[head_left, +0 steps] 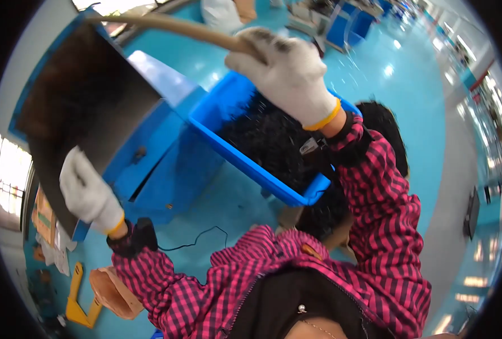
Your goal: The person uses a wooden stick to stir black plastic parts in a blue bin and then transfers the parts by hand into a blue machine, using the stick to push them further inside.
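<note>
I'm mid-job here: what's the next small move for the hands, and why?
I'd probably lower the wooden stick toward the blue machine's dark, open trough: the right hand grips it raised, its far end appears near the trough's upper corner in the picture, and the left hand is by the trough's lower edge, apart from the stick.

A wooden stick (177, 27) bars the way at the frame's upper left. Mid-frame, a hand could pass over the blue machine (169, 152) between the left hand (90, 189) and the blue tub (245, 159); the dark trough's (92, 73) depth is hard to judge.
</note>
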`<control>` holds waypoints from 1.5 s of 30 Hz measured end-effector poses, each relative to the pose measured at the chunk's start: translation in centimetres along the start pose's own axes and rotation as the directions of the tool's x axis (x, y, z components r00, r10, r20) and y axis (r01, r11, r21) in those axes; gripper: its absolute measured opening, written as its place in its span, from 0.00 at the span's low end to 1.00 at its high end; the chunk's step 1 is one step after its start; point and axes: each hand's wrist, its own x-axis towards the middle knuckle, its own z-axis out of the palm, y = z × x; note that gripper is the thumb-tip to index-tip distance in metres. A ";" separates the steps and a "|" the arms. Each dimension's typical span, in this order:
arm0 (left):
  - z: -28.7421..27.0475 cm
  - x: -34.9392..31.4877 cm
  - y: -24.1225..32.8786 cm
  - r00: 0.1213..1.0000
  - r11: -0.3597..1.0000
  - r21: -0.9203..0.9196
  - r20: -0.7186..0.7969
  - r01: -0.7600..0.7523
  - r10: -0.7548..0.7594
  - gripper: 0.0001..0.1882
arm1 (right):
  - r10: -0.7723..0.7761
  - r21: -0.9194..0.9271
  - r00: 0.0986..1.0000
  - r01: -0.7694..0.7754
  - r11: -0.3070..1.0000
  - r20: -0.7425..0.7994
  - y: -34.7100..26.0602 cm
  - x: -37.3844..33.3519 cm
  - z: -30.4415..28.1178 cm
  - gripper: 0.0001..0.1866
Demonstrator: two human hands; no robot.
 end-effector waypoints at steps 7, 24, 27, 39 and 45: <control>5.9 -9.4 9.5 0.649 0.917 -0.391 0.718 0.076 0.253 0.22 | 0.626 -0.070 0.779 -0.623 0.779 0.037 14.8 -14.2 2.8 0.23; 32.2 -21.4 16.4 -0.201 0.958 -0.151 0.974 -0.244 0.102 0.65 | 0.556 -0.220 0.785 -0.614 0.758 -0.273 18.6 -32.5 13.4 0.14; 36.1 -24.8 16.7 -0.266 0.972 -0.106 0.963 -0.211 0.047 0.67 | 0.557 -0.205 0.778 -0.619 0.758 -0.291 18.6 -32.2 13.5 0.14; 40.5 -32.4 20.7 -0.355 0.963 -0.040 0.933 -0.267 -0.060 0.64 | 0.601 -0.252 0.778 -0.628 0.736 -0.183 19.0 -30.7 12.4 0.16; 48.3 -42.5 8.6 -0.320 1.000 -0.006 0.948 0.021 0.012 0.55 | 0.602 -0.206 0.784 -0.620 0.757 -0.152 18.5 -30.2 13.1 0.21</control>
